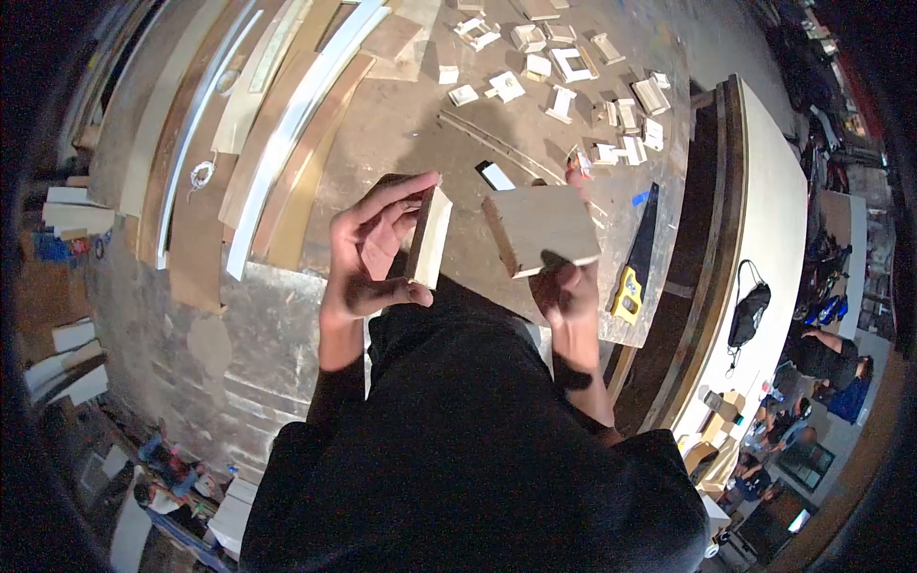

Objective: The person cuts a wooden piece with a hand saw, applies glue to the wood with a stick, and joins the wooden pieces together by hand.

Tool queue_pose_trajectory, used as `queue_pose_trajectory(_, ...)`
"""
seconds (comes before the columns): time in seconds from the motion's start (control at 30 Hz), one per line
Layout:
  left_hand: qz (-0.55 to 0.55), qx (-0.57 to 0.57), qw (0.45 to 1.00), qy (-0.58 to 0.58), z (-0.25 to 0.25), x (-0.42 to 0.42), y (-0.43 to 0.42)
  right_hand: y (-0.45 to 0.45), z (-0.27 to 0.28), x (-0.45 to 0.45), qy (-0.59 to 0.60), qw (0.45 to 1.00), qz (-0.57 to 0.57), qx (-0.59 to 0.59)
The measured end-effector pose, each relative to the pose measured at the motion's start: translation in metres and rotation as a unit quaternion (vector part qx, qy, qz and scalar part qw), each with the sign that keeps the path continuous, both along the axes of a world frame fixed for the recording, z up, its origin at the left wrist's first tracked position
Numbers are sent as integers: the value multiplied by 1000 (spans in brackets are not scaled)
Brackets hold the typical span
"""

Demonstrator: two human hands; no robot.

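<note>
My left hand (pixel 373 244) grips a narrow wooden piece (pixel 433 237) at its two ends, fingertips above and thumb below. Beside it, my right hand (pixel 569 291) holds a squarish flat wooden board (pixel 543 227), with the thumb near its lower edge and a fingertip showing at the top. The two pieces are held up over the workbench, a short gap apart. Below and behind them lie a small black-and-white block (pixel 495 176) and a thin wooden strip (pixel 497 143). A handsaw (pixel 638 258) with a yellow handle lies right of my right hand.
Several small wooden pieces and assemblies (pixel 573 65) are scattered at the back of the workbench (pixel 373 158). Long boards and white strips (pixel 287 143) lie on the left. A pale tabletop (pixel 764 191) with a black drawstring bag (pixel 750 310) stands to the right. People (pixel 831 358) are farther off.
</note>
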State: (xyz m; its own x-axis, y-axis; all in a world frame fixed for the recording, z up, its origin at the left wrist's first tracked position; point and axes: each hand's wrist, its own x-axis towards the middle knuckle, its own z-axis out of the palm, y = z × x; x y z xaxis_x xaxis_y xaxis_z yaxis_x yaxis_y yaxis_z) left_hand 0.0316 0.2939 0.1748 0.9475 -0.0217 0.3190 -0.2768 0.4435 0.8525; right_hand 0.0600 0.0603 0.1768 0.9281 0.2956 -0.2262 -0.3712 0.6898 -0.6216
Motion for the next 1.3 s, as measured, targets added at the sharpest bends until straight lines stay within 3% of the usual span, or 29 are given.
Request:
queue_pose_trajectory(0.1, 34, 33, 999, 1, 4, 1, 0, 6, 6, 6, -185, 953, -71, -227)
queue_pose_trajectory(0.3, 31, 59, 998, -20, 14, 5, -6, 8, 14, 1, -267, 914, -74, -298)
queue_pose_trajectory(1.13, 12, 63, 997, -33, 8, 3, -11, -2, 23, -3, -245, 931, -76, -259)
queue_pose_trajectory(1.27, 28, 99, 995, -12, 9, 0, -1, -13, 18, 6, -313, 882, -47, -348)
queue_pose_trajectory(1.3, 28, 85, 996, -14, 8, 1, -1, -9, 22, 4, -257, 914, -50, -308)
